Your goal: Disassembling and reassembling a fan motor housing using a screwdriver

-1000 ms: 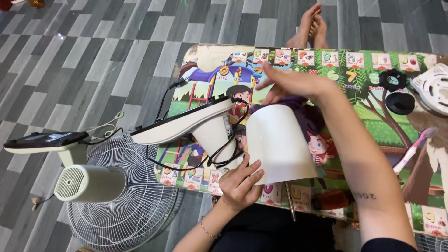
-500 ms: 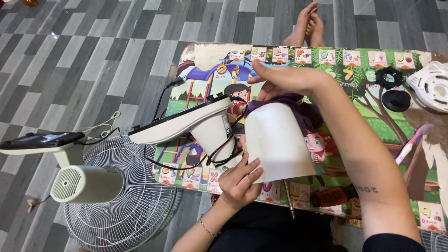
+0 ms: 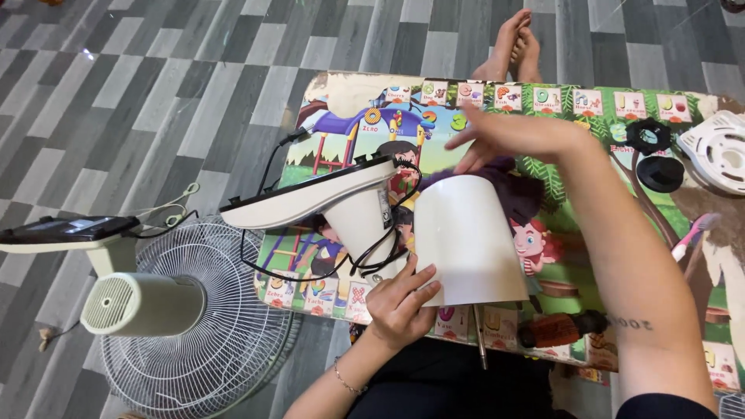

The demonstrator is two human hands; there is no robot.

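A: White housing (image 3: 471, 237) position?
B: On the picture table (image 3: 341, 89), long axis near-vertical in view, narrow end pointing away from the person.
A: Hands?
B: Left hand (image 3: 400, 299) curled on its lower-left edge. Right hand (image 3: 508, 136) flat, fingers spread, at the far end. Grip there: can't tell.

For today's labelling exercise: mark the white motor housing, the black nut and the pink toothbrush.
white motor housing (image 3: 473, 240), head view, middle of its shell.
black nut (image 3: 648, 136), head view, its ring.
pink toothbrush (image 3: 691, 234), head view, its handle.
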